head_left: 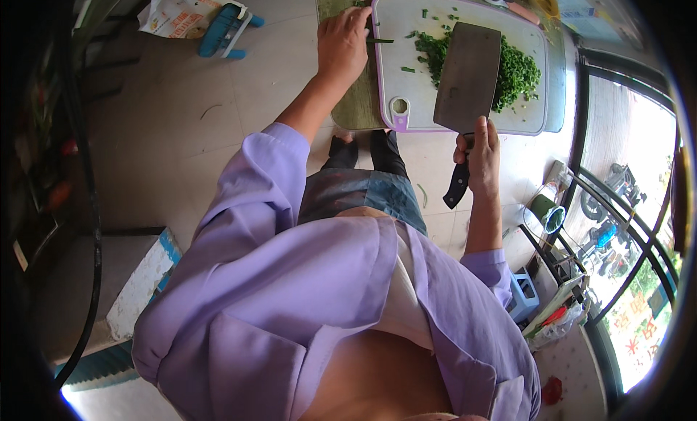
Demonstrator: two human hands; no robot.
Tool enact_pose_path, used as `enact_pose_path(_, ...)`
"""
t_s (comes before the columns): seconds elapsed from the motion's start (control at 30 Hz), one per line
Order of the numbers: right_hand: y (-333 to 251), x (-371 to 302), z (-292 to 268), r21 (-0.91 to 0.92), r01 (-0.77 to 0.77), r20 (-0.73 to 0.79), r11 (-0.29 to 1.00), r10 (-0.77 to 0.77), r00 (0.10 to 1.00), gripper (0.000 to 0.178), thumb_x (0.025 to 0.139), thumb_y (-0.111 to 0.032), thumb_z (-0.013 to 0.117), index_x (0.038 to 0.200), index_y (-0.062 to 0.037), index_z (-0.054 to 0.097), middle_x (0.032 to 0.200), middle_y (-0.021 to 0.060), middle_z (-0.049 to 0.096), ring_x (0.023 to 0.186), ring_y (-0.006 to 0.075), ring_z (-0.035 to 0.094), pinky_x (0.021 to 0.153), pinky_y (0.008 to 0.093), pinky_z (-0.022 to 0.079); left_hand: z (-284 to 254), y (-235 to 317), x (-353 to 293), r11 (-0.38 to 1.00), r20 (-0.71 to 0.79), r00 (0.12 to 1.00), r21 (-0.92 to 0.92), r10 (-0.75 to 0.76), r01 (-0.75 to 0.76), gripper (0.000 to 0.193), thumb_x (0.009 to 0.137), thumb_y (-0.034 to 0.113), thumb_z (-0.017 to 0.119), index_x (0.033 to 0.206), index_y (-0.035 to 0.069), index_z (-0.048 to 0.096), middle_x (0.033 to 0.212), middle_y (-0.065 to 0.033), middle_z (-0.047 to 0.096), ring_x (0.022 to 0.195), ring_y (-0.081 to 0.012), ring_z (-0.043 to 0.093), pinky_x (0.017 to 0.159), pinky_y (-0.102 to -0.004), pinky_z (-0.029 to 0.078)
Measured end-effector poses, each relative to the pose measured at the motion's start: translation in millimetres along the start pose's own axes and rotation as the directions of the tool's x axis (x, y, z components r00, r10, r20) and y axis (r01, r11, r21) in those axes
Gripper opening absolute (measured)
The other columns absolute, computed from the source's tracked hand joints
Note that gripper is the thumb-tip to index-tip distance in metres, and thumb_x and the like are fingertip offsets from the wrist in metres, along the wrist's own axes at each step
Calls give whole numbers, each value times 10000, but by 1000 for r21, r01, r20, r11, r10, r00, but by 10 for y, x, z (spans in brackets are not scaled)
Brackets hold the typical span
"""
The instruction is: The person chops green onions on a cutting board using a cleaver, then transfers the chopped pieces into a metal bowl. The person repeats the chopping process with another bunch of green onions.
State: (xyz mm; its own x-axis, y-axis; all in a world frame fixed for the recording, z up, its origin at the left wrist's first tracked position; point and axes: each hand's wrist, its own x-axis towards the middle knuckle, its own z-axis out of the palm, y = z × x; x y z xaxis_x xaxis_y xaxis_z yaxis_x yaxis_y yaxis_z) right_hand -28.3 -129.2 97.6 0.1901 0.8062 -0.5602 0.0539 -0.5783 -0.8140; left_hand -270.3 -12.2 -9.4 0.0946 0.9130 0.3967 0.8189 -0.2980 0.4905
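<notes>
My right hand [482,156] is closed around the black handle of a cleaver [470,76]. Its broad grey blade lies flat-side up over the cutting board and covers part of a heap of chopped green herbs [515,76], perhaps scallions. The white cutting board [403,83] has a purple rim and a round hole in its near left corner. At the board's left edge is my left hand [343,47], fingers bent and tips at the rim; their undersides are hidden. A longer green strip [380,41] lies across the rim beside that hand.
The board rests on a greenish tabletop [356,105]. Beyond it lies a tool with a pinkish handle [523,13], near a yellow item [543,0]. A blue stool [221,32] and a printed bag [178,10] stand on the floor left. A window [617,203] lines the right side.
</notes>
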Motion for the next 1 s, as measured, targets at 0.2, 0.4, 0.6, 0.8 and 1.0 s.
enact_pose_path(0.2,-42,10,-113,183,-81,92,980,65,994,486,950,-491,290,890,-42,464,572,26,470,420,99,440,393,225,370,-222,900,-259,943,372,870,-56,325,-328,620,785,540,535,1350,392,327,1469,-74,193,1295,-280,267,1006,-573,188)
enact_pose_path(0.4,-156,102,-401,69,-55,150,996,44,988,536,941,-525,256,892,-40,480,573,33,477,421,98,436,402,222,367,153,1182,-188,952,384,875,-40,296,-304,626,815,647,356,1386,436,210,1492,-96,117,1349,-337,139,1006,-610,120)
enact_pose_path(0.6,-258,314,-979,-128,16,304,992,24,952,519,948,-507,251,877,-38,460,576,32,491,441,91,460,416,231,381,529,1249,99,990,215,975,117,50,-77,569,852,555,412,1375,353,314,1456,-124,195,1310,-332,213,1004,-586,112)
enact_pose_path(0.8,-482,393,-1602,-662,463,390,589,-257,884,199,890,-229,523,905,-52,433,668,108,583,583,258,597,532,356,456,565,1108,36,971,-136,964,40,-227,234,334,748,251,677,1047,133,589,1089,-59,532,961,-259,506,856,-451,302)
enact_pose_path(1.0,-522,511,-1900,-693,666,537,275,-420,732,335,702,-134,711,861,-78,422,685,67,576,633,255,598,590,358,450,132,2122,112,981,-67,996,180,-60,71,411,761,263,655,1145,155,558,1188,-66,487,1081,-258,460,904,-466,277)
